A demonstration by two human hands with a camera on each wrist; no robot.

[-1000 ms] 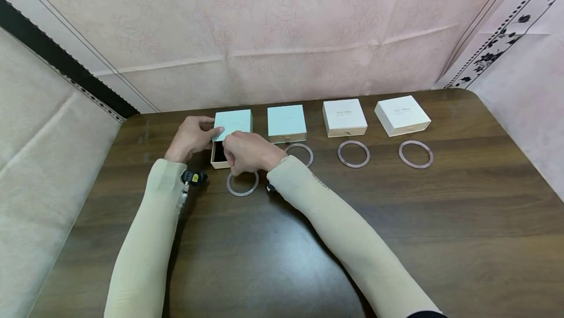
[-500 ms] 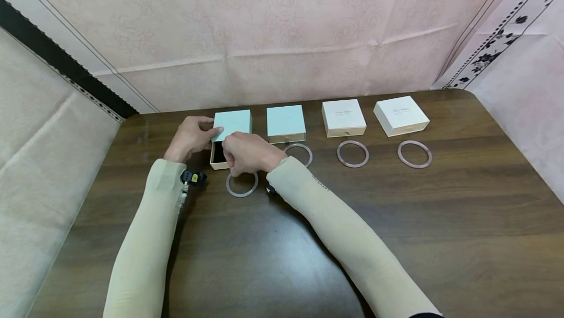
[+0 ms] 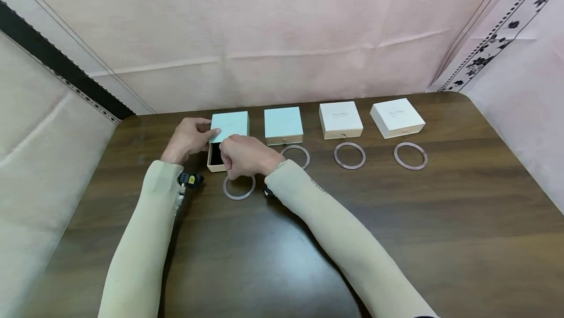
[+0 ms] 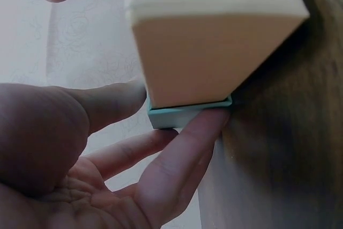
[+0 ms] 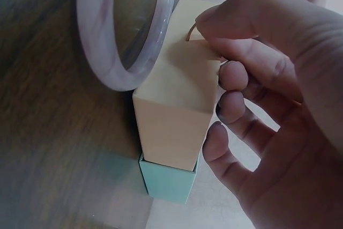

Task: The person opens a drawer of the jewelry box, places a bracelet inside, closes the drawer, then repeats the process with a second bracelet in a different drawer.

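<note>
Creased pale pink cloth (image 3: 273, 24) behind a brown wood-grain counter (image 3: 440, 220) with rounded far corners and a soft sheen. At left, black band (image 3: 61, 62) with scalloped edge; at right, dark flower-printed border (image 3: 480, 62).

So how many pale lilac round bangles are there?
4: first bangle, partly hidden by the right hand; second bangle, before the closed turquoise square box; third bangle, before the left white square box; fourth bangle, before the right white square box. Others could be hidden.
</note>
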